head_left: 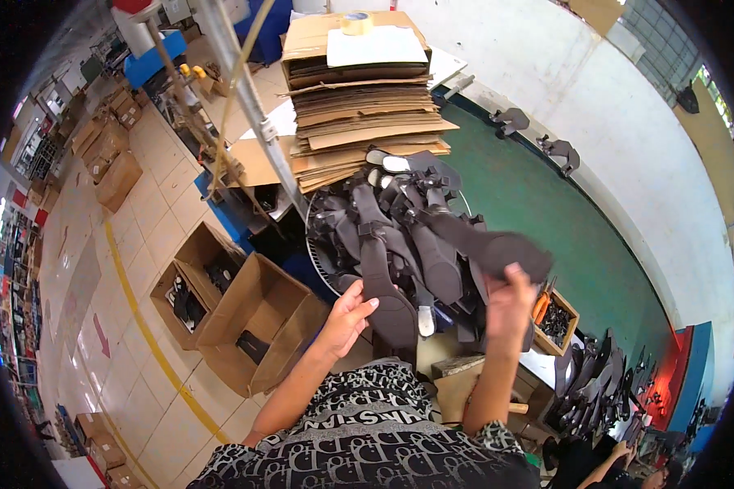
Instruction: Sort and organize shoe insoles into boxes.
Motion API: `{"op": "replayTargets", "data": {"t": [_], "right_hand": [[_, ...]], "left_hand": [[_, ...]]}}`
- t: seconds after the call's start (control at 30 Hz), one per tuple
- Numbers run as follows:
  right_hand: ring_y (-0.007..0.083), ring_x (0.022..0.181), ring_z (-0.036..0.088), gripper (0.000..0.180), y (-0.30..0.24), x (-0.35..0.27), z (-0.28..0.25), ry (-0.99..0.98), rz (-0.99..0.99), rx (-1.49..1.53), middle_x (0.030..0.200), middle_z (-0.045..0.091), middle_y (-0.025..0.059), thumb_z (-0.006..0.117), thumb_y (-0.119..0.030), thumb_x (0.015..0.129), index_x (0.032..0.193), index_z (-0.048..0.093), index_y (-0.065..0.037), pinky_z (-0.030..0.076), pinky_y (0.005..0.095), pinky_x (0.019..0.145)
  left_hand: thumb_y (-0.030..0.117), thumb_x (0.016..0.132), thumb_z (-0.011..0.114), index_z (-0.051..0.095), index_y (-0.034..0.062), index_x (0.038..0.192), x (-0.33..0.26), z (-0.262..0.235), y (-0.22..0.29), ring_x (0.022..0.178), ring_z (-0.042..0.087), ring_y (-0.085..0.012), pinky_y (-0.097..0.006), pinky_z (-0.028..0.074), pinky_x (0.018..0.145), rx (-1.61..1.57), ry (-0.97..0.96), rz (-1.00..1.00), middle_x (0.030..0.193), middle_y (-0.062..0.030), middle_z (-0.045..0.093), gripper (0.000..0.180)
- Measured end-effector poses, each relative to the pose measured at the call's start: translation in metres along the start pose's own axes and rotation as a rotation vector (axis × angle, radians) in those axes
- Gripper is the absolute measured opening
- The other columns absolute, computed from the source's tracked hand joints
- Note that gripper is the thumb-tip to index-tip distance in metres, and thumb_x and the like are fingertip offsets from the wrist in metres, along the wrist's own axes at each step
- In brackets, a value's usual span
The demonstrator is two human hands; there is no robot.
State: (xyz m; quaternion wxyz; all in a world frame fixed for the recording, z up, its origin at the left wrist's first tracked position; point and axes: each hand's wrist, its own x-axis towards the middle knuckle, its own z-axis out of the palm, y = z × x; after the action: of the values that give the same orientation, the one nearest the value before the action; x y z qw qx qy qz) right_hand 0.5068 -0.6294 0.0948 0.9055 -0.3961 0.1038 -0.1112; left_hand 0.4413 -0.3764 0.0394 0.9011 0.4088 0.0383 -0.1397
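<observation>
In my left hand (pixel 349 322) is a black sandal (pixel 390 319), pinched at the edge of its sole, with the sole facing up. My right hand (pixel 510 303) grips a second black sandal (pixel 497 251) by its wide end; that one is slightly blurred and reaches left over the pile. Beneath and beyond both hands, a heap of similar black sandals (pixel 439 267) fills a round wire-rimmed basket (pixel 322 265). A few pale insoles show among them. Parts of my right fingers are hidden behind the sole.
Flattened cardboard (pixel 371 114) is stacked behind the basket, with a tape roll (pixel 356 23) on top. Open cartons (pixel 261 326) stand left on the tiled floor. At right are a small parts box (pixel 559 322), orange-handled pliers (pixel 541 306) and more sandals (pixel 599 379). A co-worker's hand (pixel 622 450) shows lower right.
</observation>
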Motion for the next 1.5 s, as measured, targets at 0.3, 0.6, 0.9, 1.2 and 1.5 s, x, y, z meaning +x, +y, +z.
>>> {"op": "replayTargets", "data": {"t": [0.3,0.6,0.9,1.2,1.5], "right_hand": [[0.0273,0.115,0.056,0.038,0.097,-0.138,-0.025,-0.034,0.286,0.126,0.123,0.058,0.0129,0.056,0.000,0.086,0.124,0.050,-0.001,0.045,0.0464,0.102],[0.0199,0.119,0.049,0.051,0.073,-0.143,-0.046,-0.487,0.451,-0.395,0.128,0.051,0.0119,0.066,-0.014,0.088,0.132,0.043,-0.001,0.040,0.0362,0.101],[0.0300,0.080,0.065,0.015,0.029,0.008,-0.076,-0.091,-0.575,-1.431,0.087,0.065,0.0182,0.054,-0.012,0.093,0.098,0.060,0.001,0.049,0.0367,0.073],[0.0187,0.066,0.064,0.013,0.013,0.066,-0.108,0.168,-0.504,-1.190,0.076,0.066,0.0108,0.052,-0.010,0.094,0.094,0.062,-0.001,0.049,0.0311,0.061],[0.0417,0.092,0.062,0.051,0.024,0.045,-0.122,0.164,0.006,-1.837,0.087,0.064,0.0256,0.069,-0.027,0.083,0.115,0.043,0.002,0.050,0.0485,0.074]], "left_hand": [[0.003,0.091,0.051,0.034,0.0064,0.140,-0.039,-0.026,-0.011,0.125,0.048,-0.0234,-0.040,0.040,0.105,-0.123,-0.008,0.015,0.137,-0.0140,0.049,0.052],[-0.001,0.085,0.063,0.044,0.0060,0.129,-0.017,-0.017,-0.023,0.110,0.055,-0.0203,-0.036,0.045,0.097,-0.187,0.168,0.032,0.116,-0.0073,0.057,0.049],[-0.002,0.083,0.065,0.048,0.0047,0.119,0.037,0.003,0.014,0.103,0.058,-0.0210,-0.036,0.047,0.094,0.030,0.324,0.117,0.113,-0.0083,0.056,0.041],[0.001,0.082,0.065,0.047,0.0031,0.121,0.094,0.007,0.033,0.102,0.059,-0.0221,-0.038,0.050,0.091,0.110,0.338,0.111,0.114,-0.0104,0.056,0.043],[-0.002,0.082,0.065,0.048,0.0022,0.119,0.050,0.017,0.033,0.097,0.061,-0.0209,-0.036,0.052,0.088,0.052,0.323,0.092,0.107,-0.0091,0.057,0.041]]}}
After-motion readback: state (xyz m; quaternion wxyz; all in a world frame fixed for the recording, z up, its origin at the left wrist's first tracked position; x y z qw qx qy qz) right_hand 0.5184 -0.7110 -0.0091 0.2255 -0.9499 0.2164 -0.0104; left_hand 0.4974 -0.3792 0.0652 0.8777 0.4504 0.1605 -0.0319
